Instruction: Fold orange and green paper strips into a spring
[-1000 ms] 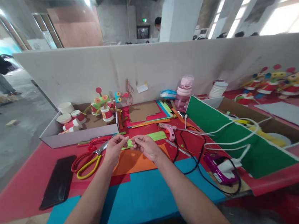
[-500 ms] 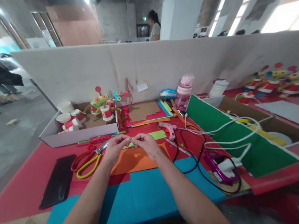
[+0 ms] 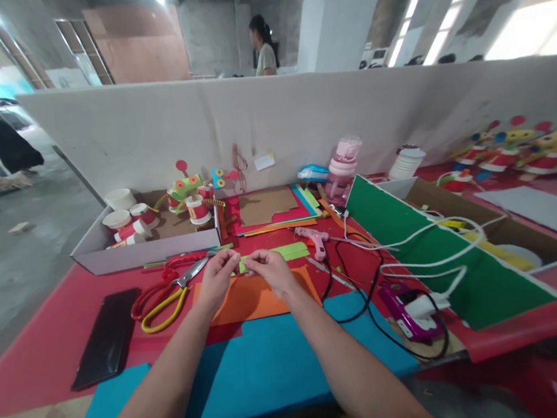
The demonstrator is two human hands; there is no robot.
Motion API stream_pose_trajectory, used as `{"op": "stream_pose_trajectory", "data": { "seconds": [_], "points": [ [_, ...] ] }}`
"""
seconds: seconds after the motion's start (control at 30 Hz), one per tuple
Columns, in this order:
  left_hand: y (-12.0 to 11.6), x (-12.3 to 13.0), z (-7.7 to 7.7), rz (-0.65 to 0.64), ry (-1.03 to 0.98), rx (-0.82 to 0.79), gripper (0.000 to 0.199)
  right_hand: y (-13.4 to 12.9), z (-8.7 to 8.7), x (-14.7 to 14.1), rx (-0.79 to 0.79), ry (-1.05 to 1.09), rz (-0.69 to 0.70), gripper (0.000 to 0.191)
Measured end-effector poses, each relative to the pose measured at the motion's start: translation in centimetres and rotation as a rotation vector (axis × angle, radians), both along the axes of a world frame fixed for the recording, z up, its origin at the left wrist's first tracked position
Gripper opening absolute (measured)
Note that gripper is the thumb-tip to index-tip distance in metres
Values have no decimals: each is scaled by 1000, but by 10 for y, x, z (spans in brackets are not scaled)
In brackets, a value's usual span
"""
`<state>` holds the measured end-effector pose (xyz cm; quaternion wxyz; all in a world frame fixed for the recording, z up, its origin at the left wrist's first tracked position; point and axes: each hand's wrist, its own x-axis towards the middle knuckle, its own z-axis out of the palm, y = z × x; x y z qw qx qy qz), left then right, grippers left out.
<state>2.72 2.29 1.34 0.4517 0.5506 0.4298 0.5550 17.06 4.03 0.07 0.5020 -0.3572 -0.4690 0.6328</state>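
My left hand (image 3: pixel 220 279) and my right hand (image 3: pixel 272 273) are close together over an orange sheet (image 3: pixel 258 298), each with thumb and forefinger pinched. Whatever lies between the fingertips is too small to make out. Just behind the fingers is a light green paper strip (image 3: pixel 291 252). A pink glue gun (image 3: pixel 315 240) rests right of that strip. To the left of my hands lie red-handled scissors (image 3: pixel 150 299) and a yellow-handled cutting tool (image 3: pixel 170 313), partly overlapping. Blue sheet material (image 3: pixel 257 372) spreads beneath my forearms.
A black phone (image 3: pixel 106 339) lies at left. Behind it, a shallow box (image 3: pixel 147 253) holds paper cups and a springy cup figure (image 3: pixel 190 192). Cables loop around a purple power strip (image 3: pixel 411 314) beside a green-sided box (image 3: pixel 435 258). A low white partition (image 3: pixel 278 115) stands behind.
My left hand has shifted slightly left, opening a small gap between the hands that shows more green strip. The right hand has barely moved. A person beyond the partition has moved left.
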Motion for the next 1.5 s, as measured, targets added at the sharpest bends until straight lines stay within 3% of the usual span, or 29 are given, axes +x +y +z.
{"op": "stream_pose_trajectory", "data": {
  "seconds": [0.2, 0.3, 0.4, 0.5, 0.57, 0.67, 0.93, 1.0, 1.07, 1.17, 1.3, 1.5],
  "points": [
    [2, -4, 0, -40, -149, -87, 31, 2, -1, 1, -81, 126, 61, 36],
    [2, -5, 1, -45, -192, -121, 34, 2, -1, 0, -74, 85, 46, 39],
    [2, -6, 1, -10, -182, -130, 37, 2, 0, 1, 66, -72, -73, 37],
    [2, -7, -1, 7, -196, -139, 36, 2, 0, 4, 290, -200, -227, 21],
    [2, -8, -1, -3, -241, -168, 31, 4, -1, 6, 311, -212, -273, 17],
    [2, -8, 1, -24, -307, -226, 34, 5, -2, 8, 251, -200, -299, 20],
    [2, -8, -2, -148, -336, -289, 32, -8, 8, -1, 467, -341, -260, 25],
    [2, -7, -3, -210, -328, -302, 31, -9, 7, -2, 437, -343, -256, 19],
    [1, -7, -2, -237, -330, -313, 32, -6, 4, -1, 330, -266, -276, 25],
    [0, -8, -1, -168, -353, -314, 33, 5, -2, 4, 120, 17, -283, 34],
    [0, -9, -1, -120, -374, -251, 26, 13, -1, 10, -94, 364, -65, 39],
    [-2, -7, 3, -182, -263, -180, 27, 3, 12, 14, -83, 367, 167, 50]
  ]
}}
